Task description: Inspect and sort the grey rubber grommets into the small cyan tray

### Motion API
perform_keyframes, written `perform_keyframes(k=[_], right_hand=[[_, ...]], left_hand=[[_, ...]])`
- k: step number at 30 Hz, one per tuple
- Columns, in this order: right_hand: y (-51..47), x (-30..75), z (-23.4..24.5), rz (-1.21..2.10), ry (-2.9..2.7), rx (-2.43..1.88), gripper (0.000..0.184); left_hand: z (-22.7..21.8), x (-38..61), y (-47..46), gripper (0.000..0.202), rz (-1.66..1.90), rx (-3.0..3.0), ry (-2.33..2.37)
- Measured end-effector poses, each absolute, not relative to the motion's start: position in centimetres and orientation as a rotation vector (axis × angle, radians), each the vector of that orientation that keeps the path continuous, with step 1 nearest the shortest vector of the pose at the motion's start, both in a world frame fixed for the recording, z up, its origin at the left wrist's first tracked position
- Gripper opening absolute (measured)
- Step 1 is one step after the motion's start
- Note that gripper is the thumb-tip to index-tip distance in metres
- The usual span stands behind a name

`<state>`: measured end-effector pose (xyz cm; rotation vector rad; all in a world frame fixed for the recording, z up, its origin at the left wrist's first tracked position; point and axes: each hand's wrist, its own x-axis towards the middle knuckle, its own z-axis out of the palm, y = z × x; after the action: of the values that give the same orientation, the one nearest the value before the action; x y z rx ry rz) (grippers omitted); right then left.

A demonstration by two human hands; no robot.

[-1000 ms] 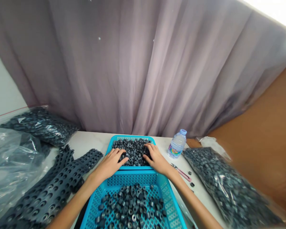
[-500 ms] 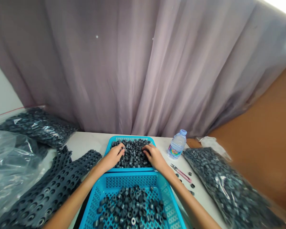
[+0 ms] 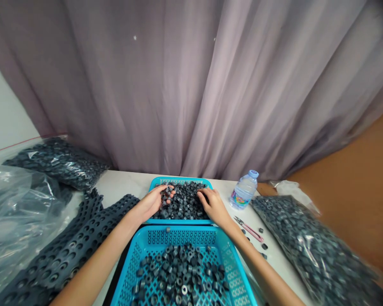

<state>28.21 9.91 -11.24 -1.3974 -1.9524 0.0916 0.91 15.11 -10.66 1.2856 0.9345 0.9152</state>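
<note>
Both my hands are in the far blue basket [image 3: 178, 181], which is heaped with small dark rubber rings [image 3: 187, 204]. My left hand [image 3: 153, 202] is turned palm up with its fingers curled round a small handful of rings. My right hand [image 3: 213, 204] lies palm down on the heap at the basket's right side, fingers bent into the rings. A nearer blue basket [image 3: 230, 272] in front of me holds a thinner layer of the same rings.
Dark perforated trays [image 3: 76, 244] are stacked at my left, beside clear bags of rings [image 3: 55, 161]. A water bottle [image 3: 244, 195], pink snips [image 3: 250, 227] and a few loose rings lie to the right, next to another big bag of rings [image 3: 309, 250]. A curtain hangs behind.
My left hand has turned over and lifted a handful of rings out of the heap. My right hand has stayed on the rings at the right. The view has shifted slightly.
</note>
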Motion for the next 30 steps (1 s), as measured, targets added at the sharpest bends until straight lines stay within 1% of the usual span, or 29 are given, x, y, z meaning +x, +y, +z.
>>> perform_keyframes(k=[5, 10, 14, 19, 23, 25, 27, 28, 30], right_hand=[[9.7, 28.1, -10.9, 0.090, -1.949, -1.389, 0.028], [9.8, 28.2, -11.0, 0.091, -1.940, -1.396, 0.025], [10.0, 28.4, -11.4, 0.095, -1.927, -1.410, 0.027], [10.2, 28.6, -11.8, 0.087, -1.933, -1.425, 0.029], [10.4, 28.9, -12.0, 0.086, -1.951, -1.433, 0.032], [10.5, 29.0, -12.1, 0.089, -1.960, -1.434, 0.033], [10.5, 29.0, -12.2, 0.089, -1.966, -1.433, 0.033], [10.5, 29.0, -12.2, 0.088, -1.968, -1.432, 0.033], [10.5, 29.0, -12.1, 0.083, -1.971, -1.431, 0.033]], left_hand=[[-9.9, 1.2, 14.5, 0.038, 0.963, 1.365, 0.882], [-8.5, 1.0, 13.5, 0.031, 0.943, 1.689, 0.878], [-7.2, 0.4, 12.9, 0.023, 0.826, 1.935, 0.896], [-3.8, -1.8, 10.9, 0.022, 0.648, 2.114, 1.023], [-1.0, -3.9, 6.4, 0.020, 0.316, 2.158, 1.028], [-0.8, -4.3, 4.0, 0.019, 0.155, 2.153, 1.045], [-1.3, -3.9, 2.0, 0.005, 0.117, 2.184, 1.139], [-1.8, -3.4, 1.4, 0.002, 0.120, 2.208, 1.185], [-2.9, -2.3, 0.7, 0.012, 0.132, 2.255, 1.253]])
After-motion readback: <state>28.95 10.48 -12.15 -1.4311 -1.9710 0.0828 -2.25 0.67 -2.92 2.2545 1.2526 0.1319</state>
